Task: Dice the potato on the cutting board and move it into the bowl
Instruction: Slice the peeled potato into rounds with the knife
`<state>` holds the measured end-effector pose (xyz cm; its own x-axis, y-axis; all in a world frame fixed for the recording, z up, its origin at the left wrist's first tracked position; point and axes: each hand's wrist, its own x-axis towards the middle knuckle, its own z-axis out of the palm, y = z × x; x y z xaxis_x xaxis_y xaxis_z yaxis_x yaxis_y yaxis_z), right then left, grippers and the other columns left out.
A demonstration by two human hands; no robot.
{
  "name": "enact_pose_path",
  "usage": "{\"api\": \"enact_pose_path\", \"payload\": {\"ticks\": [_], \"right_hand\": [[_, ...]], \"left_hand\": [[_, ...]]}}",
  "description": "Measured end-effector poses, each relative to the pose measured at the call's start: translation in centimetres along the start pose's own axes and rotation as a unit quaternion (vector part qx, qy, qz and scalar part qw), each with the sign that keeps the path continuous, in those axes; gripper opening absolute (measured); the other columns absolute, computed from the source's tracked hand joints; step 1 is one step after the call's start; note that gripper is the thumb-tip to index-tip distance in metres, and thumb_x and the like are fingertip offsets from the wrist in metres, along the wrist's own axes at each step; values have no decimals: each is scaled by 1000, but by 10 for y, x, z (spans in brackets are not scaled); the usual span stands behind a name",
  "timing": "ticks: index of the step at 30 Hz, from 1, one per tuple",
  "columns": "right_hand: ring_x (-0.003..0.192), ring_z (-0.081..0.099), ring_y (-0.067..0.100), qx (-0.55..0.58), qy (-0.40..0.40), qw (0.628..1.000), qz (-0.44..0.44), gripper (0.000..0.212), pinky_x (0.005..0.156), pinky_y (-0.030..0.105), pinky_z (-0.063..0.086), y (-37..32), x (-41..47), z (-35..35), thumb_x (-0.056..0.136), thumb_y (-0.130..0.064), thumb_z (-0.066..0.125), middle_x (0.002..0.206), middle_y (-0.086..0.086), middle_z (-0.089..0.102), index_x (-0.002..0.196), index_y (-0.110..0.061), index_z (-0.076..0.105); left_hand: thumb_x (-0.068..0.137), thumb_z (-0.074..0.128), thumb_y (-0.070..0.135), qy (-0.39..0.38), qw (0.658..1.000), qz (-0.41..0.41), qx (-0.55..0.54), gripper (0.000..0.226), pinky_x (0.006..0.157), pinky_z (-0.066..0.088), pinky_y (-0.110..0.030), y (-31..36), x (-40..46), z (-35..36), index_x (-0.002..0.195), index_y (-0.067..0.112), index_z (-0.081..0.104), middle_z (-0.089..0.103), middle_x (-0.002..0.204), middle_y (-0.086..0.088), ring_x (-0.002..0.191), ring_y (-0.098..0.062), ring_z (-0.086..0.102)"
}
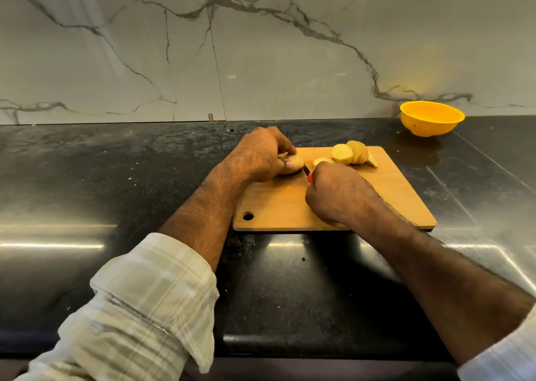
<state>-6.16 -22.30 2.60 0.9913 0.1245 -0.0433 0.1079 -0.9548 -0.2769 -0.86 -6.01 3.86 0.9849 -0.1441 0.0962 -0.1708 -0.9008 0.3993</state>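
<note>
A wooden cutting board point(385, 195) lies on the black counter. My left hand point(262, 155) grips a piece of potato point(295, 164) at the board's far left corner. Right beside it, my right hand point(333, 192) holds a knife point(308, 175) with a red handle; only a short bit of dark blade shows against the potato piece. Several cut potato slices point(349, 152) lean together near the board's far edge. A yellow bowl point(429, 118) stands empty at the back right, against the wall.
The black stone counter point(116, 177) stretches wide to the left and right of the board. A marble wall point(261, 47) rises behind it. The counter's front edge runs just below my forearms. A hanging hole point(248, 215) marks the board's near left corner.
</note>
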Motion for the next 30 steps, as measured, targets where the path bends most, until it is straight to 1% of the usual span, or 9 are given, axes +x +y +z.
{"api": "enact_pose_path", "payload": {"ticks": [2, 4, 7, 10, 15, 17, 22, 27, 30], "right_hand": [[94, 61, 22, 3, 21, 1000, -2, 18, 78, 37, 56, 3, -2, 0, 101, -26, 56, 98, 3, 62, 115, -15, 61], [96, 63, 24, 8, 45, 999, -3, 23, 81, 39, 59, 3, -3, 0, 102, -29, 55, 105, 6, 66, 119, -15, 64], [98, 64, 25, 17, 46, 999, -3, 31, 85, 42, 61, 1, -2, -1, 103, -33, 56, 111, 7, 67, 127, -16, 63], [99, 63, 24, 14, 38, 999, -6, 33, 86, 41, 60, -2, 1, -1, 103, -33, 56, 114, 7, 67, 131, -16, 63], [95, 63, 21, 18, 48, 999, -15, 34, 84, 40, 61, -5, 5, -2, 103, -32, 56, 110, 5, 67, 131, -16, 63], [94, 63, 21, 18, 50, 998, -16, 34, 84, 40, 61, -6, 5, -2, 103, -32, 56, 110, 5, 67, 132, -15, 63], [98, 63, 23, 24, 49, 998, -11, 37, 85, 39, 61, -9, 4, -3, 103, -30, 57, 115, 8, 67, 137, -15, 61], [95, 63, 24, 15, 53, 998, 0, 32, 85, 42, 62, -10, 5, -1, 102, -31, 59, 108, 7, 66, 129, -14, 63], [96, 63, 24, 15, 55, 998, 7, 32, 86, 43, 62, -10, 6, -1, 102, -32, 58, 109, 8, 67, 129, -14, 63]], "left_hand": [[94, 77, 34, -3, 1000, 4, -6, 38, 101, 47, -34, 0, -1, -1, 132, 30, 72, 60, 145, 3, 131, -19, 55], [94, 77, 34, -3, 1000, 4, -6, 39, 99, 44, -32, 0, -1, -2, 132, 29, 72, 60, 145, 3, 132, -18, 55], [94, 78, 34, -2, 1000, 4, -7, 39, 103, 45, -35, 2, -3, -2, 132, 30, 71, 59, 147, 2, 134, -20, 54], [95, 77, 32, 0, 1000, 5, -3, 40, 107, 43, -37, 3, -6, -3, 134, 29, 71, 55, 152, 0, 138, -21, 52], [93, 79, 31, 3, 1000, 4, -21, 37, 100, 47, -35, 0, -6, -4, 130, 29, 73, 62, 144, 3, 125, -17, 58], [92, 80, 31, 6, 1000, 4, -21, 36, 99, 48, -35, -1, -5, -3, 128, 29, 74, 63, 143, 3, 123, -16, 59], [92, 81, 31, 10, 1000, 5, -15, 36, 100, 48, -35, -1, -1, 0, 127, 29, 75, 64, 142, 2, 127, -18, 58], [91, 81, 30, 9, 1000, 2, -19, 38, 101, 48, -36, -2, 0, 0, 129, 28, 74, 63, 144, 1, 128, -19, 57], [91, 82, 30, 9, 1000, -2, -17, 38, 105, 49, -38, -3, 2, 1, 128, 29, 74, 62, 145, 0, 130, -20, 57]]}}
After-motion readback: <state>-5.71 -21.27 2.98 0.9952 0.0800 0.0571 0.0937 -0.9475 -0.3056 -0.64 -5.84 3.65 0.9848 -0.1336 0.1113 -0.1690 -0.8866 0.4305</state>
